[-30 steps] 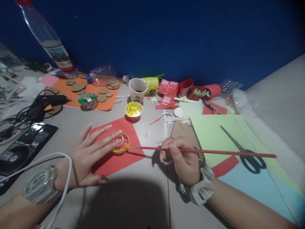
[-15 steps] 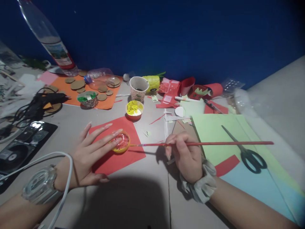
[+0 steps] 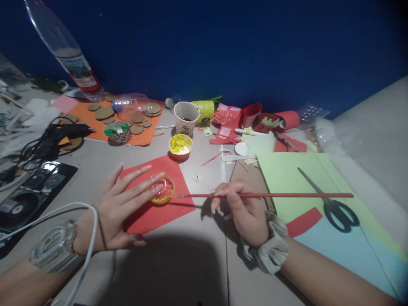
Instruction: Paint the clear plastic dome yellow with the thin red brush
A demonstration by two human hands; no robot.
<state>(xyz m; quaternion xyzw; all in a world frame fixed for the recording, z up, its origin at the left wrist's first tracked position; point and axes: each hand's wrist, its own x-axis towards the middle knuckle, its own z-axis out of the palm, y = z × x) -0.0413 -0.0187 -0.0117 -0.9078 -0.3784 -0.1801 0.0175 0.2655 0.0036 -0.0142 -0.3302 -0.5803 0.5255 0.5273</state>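
Observation:
My left hand [image 3: 123, 204] lies with fingers spread over a red paper sheet [image 3: 172, 178]. Its fingertips rest on a small clear plastic piece [image 3: 165, 187], round and rimmed with yellow paint. Between thumb and fingers, my right hand [image 3: 244, 208] pinches a long red paintbrush [image 3: 287, 195]. The brush lies nearly level, its tip at the right edge of the yellow rim. Behind the sheet stands a small cut cup of yellow paint [image 3: 178, 144], and just beyond it a paper cup of dark liquid [image 3: 186, 114].
Black-handled scissors [image 3: 338, 212] lie on green paper [image 3: 287, 170] at right. Cardboard discs [image 3: 104, 113], a green-paint cup [image 3: 117, 134] and a cut bottle piece [image 3: 132, 103] sit on orange paper. A tall bottle [image 3: 76, 68] stands behind. A white cable [image 3: 92, 229] crosses my left wrist.
The brush handle's far end rose, then dipped again, while the tip stayed near the yellow rim. My right hand shifted slightly with it. My left hand has kept its place.

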